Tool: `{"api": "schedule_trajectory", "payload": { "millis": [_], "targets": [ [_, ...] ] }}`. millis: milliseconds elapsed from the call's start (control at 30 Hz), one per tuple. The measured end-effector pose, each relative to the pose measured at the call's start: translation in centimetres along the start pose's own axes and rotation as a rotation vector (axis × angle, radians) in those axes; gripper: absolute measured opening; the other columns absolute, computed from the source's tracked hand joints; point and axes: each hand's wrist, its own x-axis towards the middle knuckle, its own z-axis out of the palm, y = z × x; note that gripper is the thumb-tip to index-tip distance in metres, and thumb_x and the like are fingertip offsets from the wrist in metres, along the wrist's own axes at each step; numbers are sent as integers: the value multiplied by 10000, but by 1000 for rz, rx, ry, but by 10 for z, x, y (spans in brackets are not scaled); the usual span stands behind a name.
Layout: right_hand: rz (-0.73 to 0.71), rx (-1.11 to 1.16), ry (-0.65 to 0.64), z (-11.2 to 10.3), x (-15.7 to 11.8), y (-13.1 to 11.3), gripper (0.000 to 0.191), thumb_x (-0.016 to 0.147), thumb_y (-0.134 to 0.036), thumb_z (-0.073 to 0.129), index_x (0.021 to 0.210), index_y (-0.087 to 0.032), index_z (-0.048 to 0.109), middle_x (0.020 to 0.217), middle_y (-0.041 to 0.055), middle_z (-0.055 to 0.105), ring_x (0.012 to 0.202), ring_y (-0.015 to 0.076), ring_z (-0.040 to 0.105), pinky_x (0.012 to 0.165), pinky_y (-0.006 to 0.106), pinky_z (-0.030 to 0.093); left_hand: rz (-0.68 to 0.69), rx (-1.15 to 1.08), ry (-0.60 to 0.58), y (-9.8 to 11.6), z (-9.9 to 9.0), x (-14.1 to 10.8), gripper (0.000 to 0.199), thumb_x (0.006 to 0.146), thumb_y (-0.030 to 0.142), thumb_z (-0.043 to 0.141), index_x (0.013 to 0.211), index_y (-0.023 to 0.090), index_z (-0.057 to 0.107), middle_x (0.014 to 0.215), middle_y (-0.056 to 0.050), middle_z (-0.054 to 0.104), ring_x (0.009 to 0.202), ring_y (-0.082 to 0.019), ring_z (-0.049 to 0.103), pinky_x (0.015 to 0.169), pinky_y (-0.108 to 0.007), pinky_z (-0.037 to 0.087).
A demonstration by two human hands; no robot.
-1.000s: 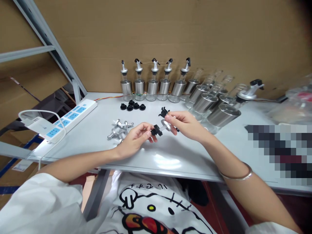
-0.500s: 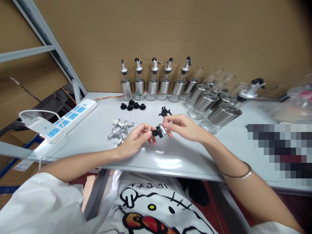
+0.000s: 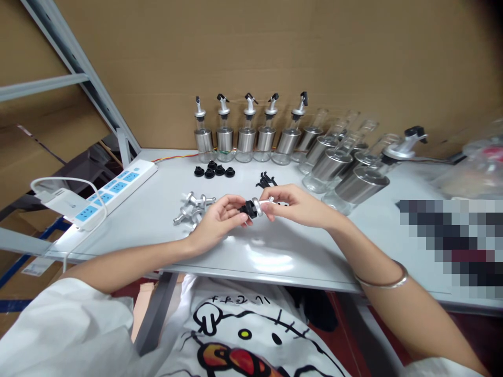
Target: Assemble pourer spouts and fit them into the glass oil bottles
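My left hand (image 3: 220, 217) pinches a black ribbed stopper (image 3: 249, 209) over the front of the table. A silver pourer spout (image 3: 258, 206) is in the fingers of my right hand (image 3: 288, 205), its round collar facing the stopper. The two parts meet or nearly meet; I cannot tell how firmly they are joined. Several loose silver spouts (image 3: 192, 208) lie just beyond my left hand. Behind my right hand are small black levers (image 3: 266, 179), and farther back sits a group of black stoppers (image 3: 220, 169).
Several glass bottles with steel sleeves and fitted pourers (image 3: 247, 141) line the back. More sleeved bottles (image 3: 332, 162) crowd the right, one with a pourer (image 3: 404, 144). A white power strip (image 3: 113, 188) with a cable runs along the left edge. A plastic bag (image 3: 477, 162) lies far right.
The stopper and spout have shifted slightly left and turned more level, with more of the spout's silver stem now showing. Both hands keep their holds; the other things have not moved.
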Motion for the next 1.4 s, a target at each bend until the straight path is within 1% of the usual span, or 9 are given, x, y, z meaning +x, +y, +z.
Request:
{"api": "schedule_trajectory", "payload": {
  "millis": [233, 333, 467, 567, 800, 867, 1000, 1133, 1400],
  "targets": [
    [33, -35, -49, 1, 1, 0, 264, 844, -371, 546, 681, -166, 586, 574, -4, 601, 546, 103, 493, 553, 235, 348, -11, 7, 44, -5, -1, 0, 318, 707, 231, 778, 888, 157, 527, 865, -7, 652, 790, -123, 654, 823, -303, 523],
    [42, -15, -67, 0, 1, 0, 271, 831, -383, 561, 675, -163, 590, 534, -17, 578, 513, 95, 459, 522, 233, 318, 20, 27, 35, -6, 0, -1, 308, 692, 206, 783, 864, 155, 534, 847, 1, 645, 793, -116, 637, 811, -295, 522],
    [63, 41, -161, -1, 0, 1, 296, 829, -352, 546, 598, -168, 566, 511, -19, 569, 510, 95, 450, 525, 238, 323, 42, 53, 1, -6, 1, -4, 281, 688, 182, 784, 847, 151, 554, 862, -4, 642, 809, -116, 632, 805, -285, 515],
    [61, 68, -207, -2, -1, 2, 304, 842, -347, 537, 599, -169, 575, 522, -18, 579, 525, 97, 469, 555, 244, 336, 14, 54, -16, -6, 1, -6, 279, 681, 182, 789, 837, 148, 560, 862, -8, 646, 803, -117, 633, 791, -283, 509],
    [52, 44, -259, -5, -1, 2, 357, 861, -449, 575, 654, -162, 619, 562, -21, 576, 548, 95, 441, 558, 243, 326, -96, 59, -58, -4, 1, -9, 303, 680, 188, 779, 806, 163, 505, 819, 2, 654, 712, -116, 645, 718, -292, 507],
    [47, 44, -281, -6, -2, 2, 368, 859, -464, 586, 656, -159, 624, 584, -18, 584, 570, 98, 464, 577, 244, 345, -105, 64, -77, -4, 2, -11, 309, 686, 206, 776, 803, 167, 493, 812, 0, 655, 702, -121, 647, 703, -294, 508],
    [48, 34, -304, -7, -2, 4, 364, 859, -478, 594, 709, -153, 660, 622, -7, 610, 626, 114, 517, 617, 253, 378, -81, 120, -76, -2, 4, -13, 310, 684, 223, 776, 787, 168, 489, 783, 12, 625, 687, -105, 610, 698, -281, 491],
    [36, 3, -285, -7, -2, 6, 365, 848, -482, 609, 703, -153, 668, 611, -10, 605, 606, 110, 506, 595, 253, 366, -60, 157, -56, -3, 4, -11, 304, 690, 230, 763, 786, 174, 480, 776, 24, 584, 680, -94, 562, 683, -267, 467],
    [49, 20, -285, -6, -1, 5, 374, 840, -495, 610, 710, -153, 689, 599, -8, 618, 580, 106, 491, 567, 250, 346, 64, 207, -69, -7, 1, -10, 291, 704, 259, 748, 791, 187, 481, 780, 17, 538, 735, -119, 518, 708, -277, 442]
  ]
}}
